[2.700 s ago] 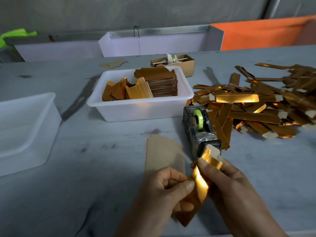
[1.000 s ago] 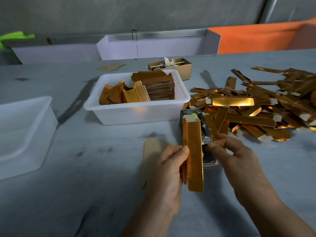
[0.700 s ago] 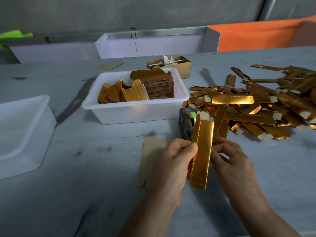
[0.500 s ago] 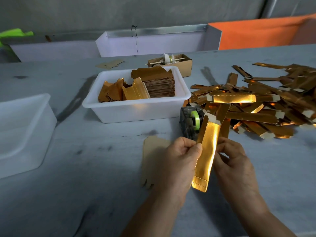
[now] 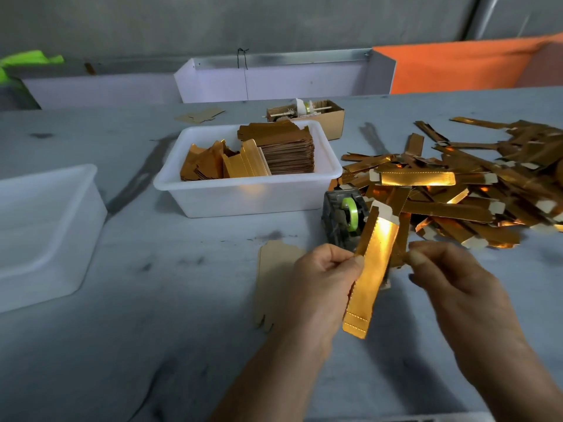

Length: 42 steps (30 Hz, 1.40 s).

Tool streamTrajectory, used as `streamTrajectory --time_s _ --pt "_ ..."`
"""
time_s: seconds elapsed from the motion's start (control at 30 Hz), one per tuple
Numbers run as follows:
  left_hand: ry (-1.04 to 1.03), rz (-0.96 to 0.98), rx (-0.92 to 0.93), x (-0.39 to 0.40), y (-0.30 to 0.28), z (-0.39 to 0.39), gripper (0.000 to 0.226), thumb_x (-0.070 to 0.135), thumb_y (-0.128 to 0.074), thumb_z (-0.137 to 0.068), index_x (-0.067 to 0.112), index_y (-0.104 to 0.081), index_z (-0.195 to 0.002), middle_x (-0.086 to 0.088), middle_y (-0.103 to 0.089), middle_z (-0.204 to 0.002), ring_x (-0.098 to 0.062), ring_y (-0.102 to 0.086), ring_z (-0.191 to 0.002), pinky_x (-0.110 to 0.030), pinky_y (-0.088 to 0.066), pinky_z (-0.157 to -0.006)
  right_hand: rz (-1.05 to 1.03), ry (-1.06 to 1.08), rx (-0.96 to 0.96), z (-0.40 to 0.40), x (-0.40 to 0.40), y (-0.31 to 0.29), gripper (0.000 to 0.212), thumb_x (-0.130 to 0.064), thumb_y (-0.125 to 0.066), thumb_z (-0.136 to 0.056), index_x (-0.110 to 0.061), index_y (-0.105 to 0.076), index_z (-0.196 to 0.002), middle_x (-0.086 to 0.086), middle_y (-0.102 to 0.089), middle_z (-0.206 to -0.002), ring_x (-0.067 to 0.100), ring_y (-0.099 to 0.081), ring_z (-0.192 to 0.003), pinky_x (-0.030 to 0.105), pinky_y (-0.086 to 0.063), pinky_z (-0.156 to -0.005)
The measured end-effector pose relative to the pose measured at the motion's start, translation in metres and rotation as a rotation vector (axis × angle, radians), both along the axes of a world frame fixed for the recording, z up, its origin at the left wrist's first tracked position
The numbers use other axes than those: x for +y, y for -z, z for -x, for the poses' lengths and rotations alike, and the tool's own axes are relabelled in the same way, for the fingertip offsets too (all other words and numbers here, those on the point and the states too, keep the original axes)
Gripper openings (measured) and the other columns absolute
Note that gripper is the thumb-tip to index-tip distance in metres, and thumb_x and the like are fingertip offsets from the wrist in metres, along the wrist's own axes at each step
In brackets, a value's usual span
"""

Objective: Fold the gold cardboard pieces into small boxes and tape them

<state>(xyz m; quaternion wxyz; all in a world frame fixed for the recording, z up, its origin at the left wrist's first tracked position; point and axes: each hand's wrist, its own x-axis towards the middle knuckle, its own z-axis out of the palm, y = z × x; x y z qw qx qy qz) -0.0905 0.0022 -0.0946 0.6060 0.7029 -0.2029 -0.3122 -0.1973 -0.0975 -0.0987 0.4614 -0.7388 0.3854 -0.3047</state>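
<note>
My left hand (image 5: 316,281) pinches a long, narrow folded gold box (image 5: 371,269) by its left edge and holds it upright and tilted above the table, with its white end flaps at the top. My right hand (image 5: 451,278) is just right of the box and does not touch it; thumb and forefinger are pressed together, and I see nothing between them. Behind the box stands a tape dispenser (image 5: 341,220) with a green roll. A pile of folded gold boxes (image 5: 457,190) lies to the right.
A white tub (image 5: 243,190) holding flat gold blanks stands behind the dispenser. One flat blank (image 5: 274,269) lies brown side up under my left hand. An empty white tub (image 5: 45,233) stands at the left. A small cardboard box (image 5: 332,117) and a white trough (image 5: 274,80) are at the back.
My right hand has let go of the gold box and moved a little to the right. My left hand still holds the box, now tilted slightly more.
</note>
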Motion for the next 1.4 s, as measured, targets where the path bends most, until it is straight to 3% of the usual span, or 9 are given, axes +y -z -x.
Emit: streamTrajectory --time_s 0.17,0.4,0.53,0.7,0.87,0.97,1.1,1.27,1.4 --pt "0.020 0.029 0.059 0.013 0.004 0.000 0.012 0.020 -0.066 -0.086 0.018 -0.070 -0.075 0.004 -0.065 -0.064 -0.015 -0.059 -0.062 -0.028 -0.044 -0.056 -0.144 -0.226 -0.103 0.017 0.009 -0.036 0.021 -0.037 -0.054 -0.064 -0.037 -0.070 -0.078 -0.009 -0.068 -0.076 0.007 -0.062 -0.070 0.028 -0.047 -0.067" --pt "0.069 0.059 0.194 0.020 -0.001 0.003 0.004 0.014 -0.066 -0.086 0.011 -0.069 -0.086 -0.005 -0.073 -0.080 -0.015 -0.071 -0.074 -0.023 -0.056 -0.065 -0.081 -0.491 -0.001 0.011 0.018 -0.040 0.022 -0.031 -0.056 -0.065 -0.038 -0.074 -0.076 -0.008 -0.069 -0.074 0.003 -0.061 -0.069 0.009 -0.048 -0.059" --pt "0.086 0.069 0.218 0.024 -0.002 0.004 0.005 0.015 -0.068 -0.084 0.010 -0.070 -0.085 -0.011 -0.074 -0.088 -0.019 -0.072 -0.081 -0.021 -0.055 -0.064 0.009 -0.508 0.006 0.008 0.019 -0.036 0.025 -0.031 -0.056 -0.066 -0.034 -0.075 -0.083 -0.012 -0.068 -0.076 0.004 -0.061 -0.069 0.011 -0.047 -0.060" --pt "0.123 0.129 0.261 0.026 -0.003 0.004 0.007 0.011 -0.066 -0.086 0.010 -0.070 -0.080 -0.010 -0.073 -0.083 -0.016 -0.072 -0.077 -0.022 -0.055 -0.064 0.160 -0.469 0.111 0.006 0.016 -0.034 0.052 -0.032 -0.056 -0.071 -0.061 -0.039 -0.112 -0.023 -0.061 -0.087 -0.003 -0.059 -0.080 0.007 -0.047 -0.065" --pt "0.172 0.138 0.328 0.028 -0.006 0.001 0.010 0.008 -0.062 -0.087 0.000 -0.069 -0.089 -0.023 -0.070 -0.093 -0.021 -0.072 -0.082 -0.025 -0.057 -0.066 0.228 -0.470 0.189 0.004 0.014 -0.035 0.058 -0.025 -0.062 -0.080 -0.058 -0.028 -0.113 -0.031 -0.058 -0.090 -0.009 -0.058 -0.081 0.007 -0.047 -0.066" --pt "0.201 0.155 0.345 0.029 -0.007 0.000 0.022 0.018 -0.065 -0.086 -0.003 -0.068 -0.092 -0.023 -0.068 -0.089 -0.024 -0.071 -0.083 -0.027 -0.057 -0.070 0.246 -0.454 0.211 0.004 0.015 -0.033 0.066 -0.023 -0.063 -0.081 -0.051 -0.025 -0.127 -0.033 -0.058 -0.090 -0.012 -0.057 -0.082 0.004 -0.044 -0.069" --pt "0.186 0.182 0.284 0.031 -0.006 0.006 0.017 0.017 -0.065 -0.085 0.001 -0.070 -0.086 -0.007 -0.073 -0.077 -0.017 -0.072 -0.075 -0.023 -0.056 -0.064 0.307 -0.381 0.233 0.002 0.019 -0.031 0.070 -0.026 -0.064 -0.082 -0.041 -0.027 -0.139 -0.015 -0.063 -0.076 -0.016 -0.053 -0.083 0.000 -0.041 -0.070" --pt "0.029 0.161 0.084 0.028 0.003 0.017 0.023 0.013 -0.060 -0.091 0.015 -0.071 -0.070 -0.003 -0.070 -0.065 -0.015 -0.070 -0.063 -0.028 -0.057 -0.061 0.388 -0.315 0.283 0.000 0.027 -0.031 0.076 -0.028 -0.065 -0.082 -0.037 -0.020 -0.143 -0.018 -0.059 -0.073 -0.007 -0.056 -0.070 0.005 -0.045 -0.064" --pt "-0.107 0.156 -0.205 0.024 0.009 0.033 0.018 0.016 -0.062 -0.089 0.025 -0.068 -0.074 -0.001 -0.070 -0.068 -0.013 -0.068 -0.063 -0.027 -0.057 -0.062 0.479 -0.263 0.309 0.004 0.031 -0.031 0.077 -0.029 -0.067 -0.079 -0.034 -0.022 -0.142 -0.019 -0.057 -0.068 -0.005 -0.055 -0.062 0.009 -0.046 -0.056"
